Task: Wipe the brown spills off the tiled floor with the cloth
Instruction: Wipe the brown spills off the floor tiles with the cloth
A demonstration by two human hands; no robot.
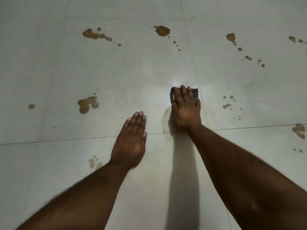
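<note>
Pale grey glossy floor tiles fill the whole view, split by thin dark grout lines that cross just beside the person's right wrist. That grout crossing serves as the landmark.

Just beyond the crossing and slightly left of it, the right hand lies flat on a small dark folded cloth, fingers straight and close together, pressing it onto the tile. Only the cloth's far edge and corners show past the fingertips. A faint curved brown smear sits on the tile just left of that hand, touching the horizontal grout line.

Left of the crossing, the left hand rests palm down on the bare floor across the horizontal grout line, fingers straight and together, thumb tucked alongside, holding nothing.

Brown spills lie scattered around. A large brown puddle is well left of the crossing, with a small round drop further left. Far beyond the crossing sit a round brown blotch, a long trail of drops to its left, and a teardrop stain with a dotted trail to the right. Small specks lie right of the crossing, another patch at the far right edge, and a small splash sits nearer the person beside the left wrist.
</note>
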